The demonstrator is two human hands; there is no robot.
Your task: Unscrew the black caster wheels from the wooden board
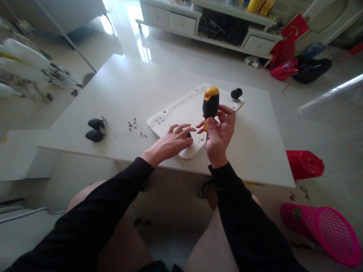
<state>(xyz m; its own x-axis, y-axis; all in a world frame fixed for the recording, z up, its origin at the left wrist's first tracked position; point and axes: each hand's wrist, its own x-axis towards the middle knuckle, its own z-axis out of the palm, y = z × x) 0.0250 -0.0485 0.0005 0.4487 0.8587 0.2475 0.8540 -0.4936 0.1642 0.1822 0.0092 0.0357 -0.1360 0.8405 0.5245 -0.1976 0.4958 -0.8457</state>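
Observation:
My right hand [219,138] grips a black and yellow screwdriver [211,104]. Its handle points up, and its shaft runs down toward the near right part of a white board [181,109] with rounded corners and drilled holes. My left hand [174,140] rests over that board's near edge, fingers curled around a black caster [188,135] that is mostly covered by them. Another black caster [236,93] stands on the board's far right corner. Two loose casters [95,129] lie at the left, with several small screws [133,124] between them and the board.
All this lies on a white table [136,83]. Beyond it is a white cabinet [183,24] with drawers. A red bin [304,164] and a pink mesh basket [320,226] are on the floor at the right. Bags [312,70] lie at the far right.

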